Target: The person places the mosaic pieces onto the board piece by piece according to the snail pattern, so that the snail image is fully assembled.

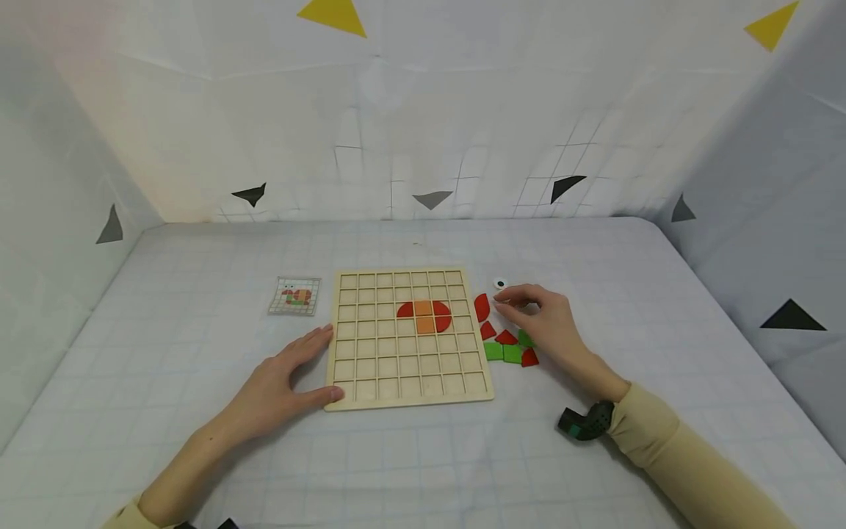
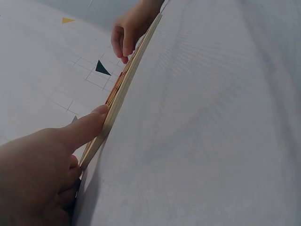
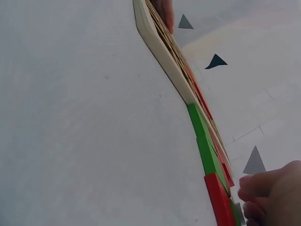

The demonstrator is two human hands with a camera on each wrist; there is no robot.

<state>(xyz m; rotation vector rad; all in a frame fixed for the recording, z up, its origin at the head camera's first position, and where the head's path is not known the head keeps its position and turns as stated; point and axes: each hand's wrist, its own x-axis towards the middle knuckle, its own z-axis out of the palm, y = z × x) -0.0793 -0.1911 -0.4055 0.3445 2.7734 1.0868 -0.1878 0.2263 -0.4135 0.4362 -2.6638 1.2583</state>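
Observation:
A wooden grid board [image 1: 377, 367] lies flat on the table. In its cells sit a red quarter-round piece [image 1: 406, 311], two orange squares [image 1: 425, 325] and red pieces forming a half circle [image 1: 442, 317]. My left hand [image 1: 271, 386] rests at the board's left side, thumb on the near corner and fingertips against the edge. To the right of the board, my right hand [image 1: 545, 319] hovers by the loose pieces, thumb and index fingertips close together. Whether anything is between them is too small to tell. Beneath and beside it lie red pieces [image 1: 482, 308] and green pieces [image 1: 512, 354].
A small picture card [image 1: 294, 296] showing a coloured figure on a grid lies left of the board. One round white eye piece [image 1: 500, 283] sits beyond my right fingertips. White gridded cloth [image 1: 423, 463] covers the table, with upright cloth walls behind and at both sides.

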